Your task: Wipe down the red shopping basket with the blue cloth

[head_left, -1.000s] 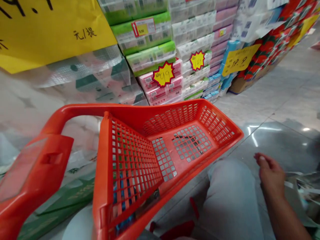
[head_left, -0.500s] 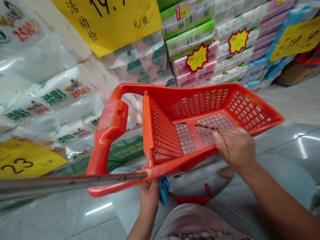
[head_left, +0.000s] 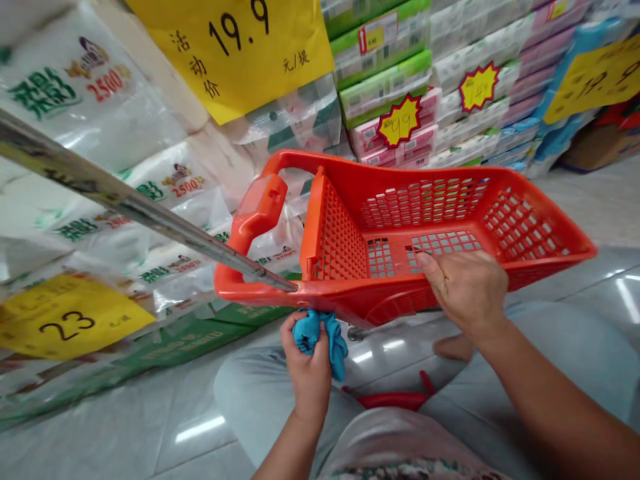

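A red plastic shopping cart (head_left: 425,200) with lattice walls stands in front of me, its basket bare inside. My right hand (head_left: 465,287) is closed over the near rim, thumb on the inner side. Just under the rim near the handle end, my left hand (head_left: 307,357) grips a crumpled blue cloth (head_left: 320,337). Whether the cloth touches the cart's underside I cannot tell. A metal pole (head_left: 165,223) runs from the upper left down to the cart's near side, where its end meets the red plastic.
Stacked tissue packs (head_left: 145,180) fill the left and back, with boxed packs (head_left: 385,87) farther right. Yellow price signs (head_left: 245,53) hang on them. Below me are grey floor tiles (head_left: 190,427), my knees, and a red object (head_left: 395,400) between my legs.
The cart appears farther right and its near side tilts up more. My left hand and the blue cloth, mostly hidden before, now show below the rim. The pole slants more steeply.
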Available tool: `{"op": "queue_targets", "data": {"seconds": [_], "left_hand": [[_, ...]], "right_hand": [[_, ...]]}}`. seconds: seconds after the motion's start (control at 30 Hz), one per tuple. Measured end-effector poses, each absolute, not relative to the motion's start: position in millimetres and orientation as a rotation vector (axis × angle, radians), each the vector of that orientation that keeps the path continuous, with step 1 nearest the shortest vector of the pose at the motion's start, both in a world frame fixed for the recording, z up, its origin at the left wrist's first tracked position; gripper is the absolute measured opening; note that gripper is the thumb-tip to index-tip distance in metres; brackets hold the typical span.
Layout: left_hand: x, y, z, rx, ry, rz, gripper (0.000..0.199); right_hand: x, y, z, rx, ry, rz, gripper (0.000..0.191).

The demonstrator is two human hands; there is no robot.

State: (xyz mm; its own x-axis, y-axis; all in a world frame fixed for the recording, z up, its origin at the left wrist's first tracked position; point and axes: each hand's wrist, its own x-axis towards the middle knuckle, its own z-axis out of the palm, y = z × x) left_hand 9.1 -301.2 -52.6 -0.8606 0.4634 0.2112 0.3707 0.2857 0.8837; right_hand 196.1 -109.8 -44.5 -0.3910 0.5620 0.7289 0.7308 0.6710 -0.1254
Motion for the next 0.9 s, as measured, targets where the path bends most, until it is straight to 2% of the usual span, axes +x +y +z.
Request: {"op": "queue_targets", "data": {"seconds": [0.27, 0.4, 0.57, 0.73, 0.9], "left_hand": [[-23.1, -263.5, -70.4, 0.874, 2.507, 1.829, 0.035], [-29.2, -253.3, -61.4, 1.302, 2.679, 1.862, 0.035], [-37.9, -234.5, -60.4, 2.155, 2.725, 1.492, 0.036], [-37.0, -232.1, -91.8, 2.395, 2.568, 0.884, 0.049], [-39.0, -231.4, -85.9, 2.316, 2.665, 1.064, 0.046]], "right_hand": [[173.3, -95.6, -45.5, -0.855, -2.195, -0.204, 0.055], [163.5, -81.7, -48.2, -0.871, -2.249, -0.136, 0.056], [150.9, -69.0, -53.4, -0.890, -2.250, -0.135, 0.057], [147.0, -66.7, -55.7, -0.874, -2.203, -0.168, 0.059], [147.2, -69.7, -56.1, -0.902, -2.224, -0.164, 0.059]]}}
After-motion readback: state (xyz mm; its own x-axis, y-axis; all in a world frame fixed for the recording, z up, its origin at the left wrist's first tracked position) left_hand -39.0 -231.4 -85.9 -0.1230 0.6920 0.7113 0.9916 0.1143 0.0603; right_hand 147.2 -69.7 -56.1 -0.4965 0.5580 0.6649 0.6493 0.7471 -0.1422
